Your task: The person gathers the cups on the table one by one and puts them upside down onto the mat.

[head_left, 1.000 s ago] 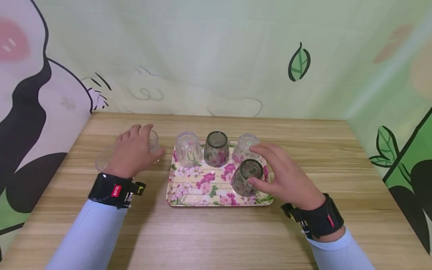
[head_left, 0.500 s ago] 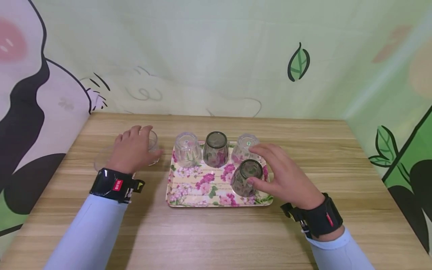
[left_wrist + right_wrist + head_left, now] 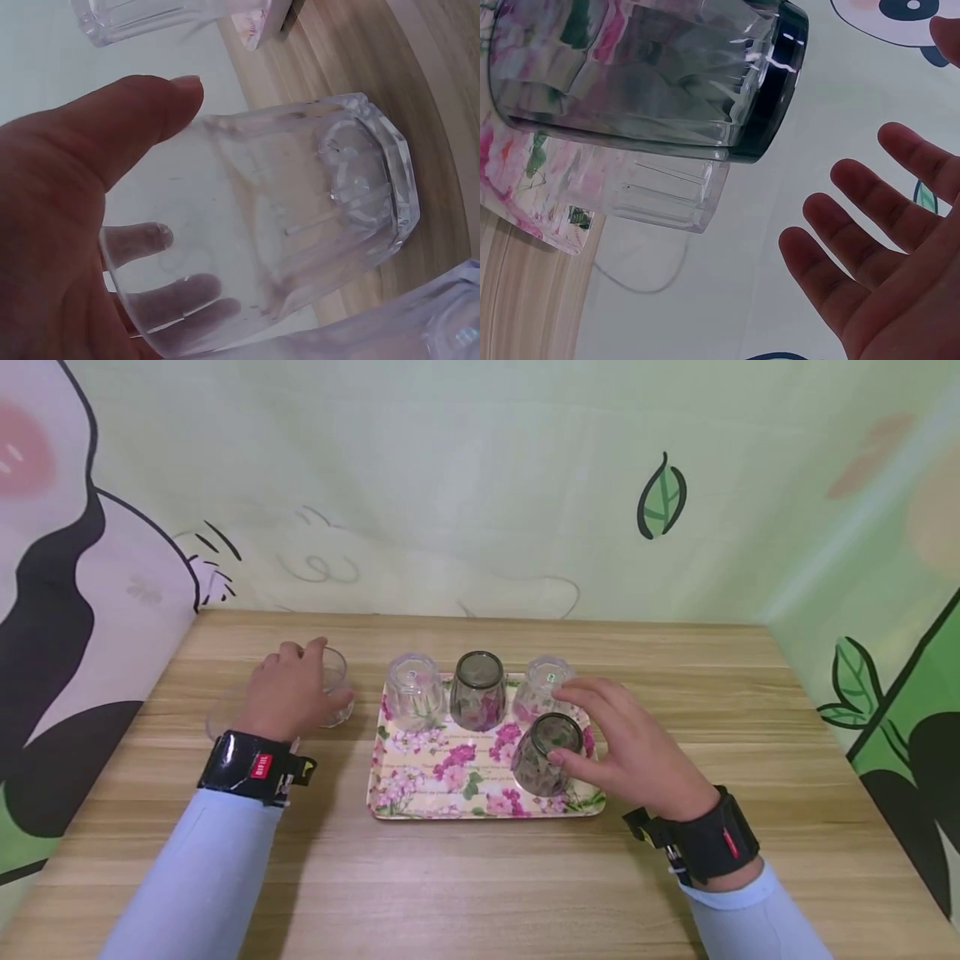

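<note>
My left hand (image 3: 288,693) holds a clear drinking glass (image 3: 322,195) near its rim, thumb on one side and fingers behind it. That glass stands upright on the table left of a floral tray (image 3: 427,785). A second clear glass (image 3: 220,717) is beyond the hand's left side, mostly hidden by it. My right hand (image 3: 637,752) has its fingers spread beside a dark tinted glass (image 3: 547,760), upside down at the tray's front right. In the right wrist view a gap separates the fingers (image 3: 870,240) from the dark glass (image 3: 652,75).
Along the tray's back edge stand three upside-down glasses: a clear one (image 3: 415,689), a dark one (image 3: 480,689) and another clear one (image 3: 542,685). A printed cloth wall (image 3: 450,485) rises behind the wooden table (image 3: 450,885).
My left hand has shifted slightly left, and more of the clear glass beside its thumb shows. My right hand and the glasses on the tray look unchanged.
</note>
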### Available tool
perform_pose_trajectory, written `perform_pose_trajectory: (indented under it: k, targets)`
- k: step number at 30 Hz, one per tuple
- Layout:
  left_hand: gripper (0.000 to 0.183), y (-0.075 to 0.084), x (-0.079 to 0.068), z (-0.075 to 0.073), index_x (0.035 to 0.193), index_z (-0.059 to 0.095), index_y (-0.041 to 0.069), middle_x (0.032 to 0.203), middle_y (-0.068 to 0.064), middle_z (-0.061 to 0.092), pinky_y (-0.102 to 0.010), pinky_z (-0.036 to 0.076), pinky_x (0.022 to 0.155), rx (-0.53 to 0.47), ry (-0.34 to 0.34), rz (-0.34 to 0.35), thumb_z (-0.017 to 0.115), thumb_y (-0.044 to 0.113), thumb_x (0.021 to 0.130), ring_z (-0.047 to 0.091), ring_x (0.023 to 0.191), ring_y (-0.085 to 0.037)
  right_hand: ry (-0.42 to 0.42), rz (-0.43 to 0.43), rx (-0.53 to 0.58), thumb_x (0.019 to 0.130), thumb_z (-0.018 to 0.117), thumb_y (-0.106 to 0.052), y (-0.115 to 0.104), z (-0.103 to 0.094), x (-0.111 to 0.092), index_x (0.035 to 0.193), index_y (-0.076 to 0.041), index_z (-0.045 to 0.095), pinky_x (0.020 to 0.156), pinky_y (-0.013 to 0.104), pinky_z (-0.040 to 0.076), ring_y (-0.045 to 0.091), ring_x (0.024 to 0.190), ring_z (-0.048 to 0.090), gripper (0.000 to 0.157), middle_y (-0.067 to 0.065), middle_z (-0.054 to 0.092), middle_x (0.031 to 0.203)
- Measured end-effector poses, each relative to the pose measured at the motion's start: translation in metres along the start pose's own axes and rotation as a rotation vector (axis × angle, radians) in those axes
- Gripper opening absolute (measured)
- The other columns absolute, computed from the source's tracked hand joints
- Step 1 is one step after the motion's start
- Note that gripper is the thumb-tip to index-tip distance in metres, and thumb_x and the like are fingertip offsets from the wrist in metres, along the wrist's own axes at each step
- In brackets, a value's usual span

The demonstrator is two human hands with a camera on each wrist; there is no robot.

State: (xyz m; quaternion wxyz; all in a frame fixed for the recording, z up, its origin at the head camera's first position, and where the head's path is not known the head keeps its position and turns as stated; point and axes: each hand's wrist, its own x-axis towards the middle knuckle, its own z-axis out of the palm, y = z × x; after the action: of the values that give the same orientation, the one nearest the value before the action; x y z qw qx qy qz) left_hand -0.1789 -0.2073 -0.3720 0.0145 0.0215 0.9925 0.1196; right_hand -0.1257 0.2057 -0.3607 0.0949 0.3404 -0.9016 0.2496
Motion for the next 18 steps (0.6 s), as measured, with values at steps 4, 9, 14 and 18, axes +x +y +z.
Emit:
perform_pose_trajectory:
  k: [4, 9, 14, 18]
  targets:
    - [0.087, -0.0023, 0.001, 0.0011, 0.149, 0.035, -0.006, 0.141, -0.045, 0.044, -0.075, 0.042, 0.105, -0.007, 0.009, 0.008, 0.071, 0.043, 0.087, 0.045, 0.123, -0.062, -0.003, 0.004, 0.006, 0.085, 0.078, -0.035, 0.001, 0.0011, -0.0005, 0.141, -0.01, 0.053, 0.109, 0.059, 0.05, 0.031, 0.134, 0.049, 0.066, 0.016, 0.054, 0.144]
    - [0.086, -0.0019, 0.0008, 0.0023, 0.146, 0.039, -0.006, 0.137, -0.044, 0.048, -0.074, 0.044, 0.104, -0.004, 0.035, 0.022, 0.074, 0.042, 0.085, 0.048, 0.12, -0.06, -0.007, 0.014, 0.006, 0.085, 0.078, -0.036, 0.0014, 0.0013, -0.0012, 0.141, -0.011, 0.053, 0.109, 0.059, 0.05, 0.031, 0.134, 0.048, 0.066, 0.016, 0.054, 0.145]
    - [0.085, 0.0015, -0.0022, 0.0006, 0.141, 0.042, -0.009, 0.128, -0.044, 0.053, -0.07, 0.052, 0.094, 0.036, 0.073, 0.027, 0.077, 0.041, 0.082, 0.056, 0.108, -0.059, -0.008, 0.01, 0.007, 0.086, 0.078, -0.036, 0.0011, 0.0012, -0.0011, 0.14, -0.011, 0.054, 0.108, 0.058, 0.05, 0.031, 0.134, 0.049, 0.064, 0.016, 0.055, 0.144]
    - [0.083, 0.0049, -0.0056, -0.0014, 0.136, 0.045, -0.01, 0.122, -0.042, 0.056, -0.067, 0.057, 0.084, 0.071, 0.113, 0.033, 0.08, 0.039, 0.079, 0.061, 0.098, -0.057, -0.016, 0.013, 0.012, 0.086, 0.077, -0.036, 0.0009, 0.0013, -0.0004, 0.139, -0.011, 0.055, 0.108, 0.058, 0.051, 0.031, 0.133, 0.049, 0.063, 0.016, 0.055, 0.143]
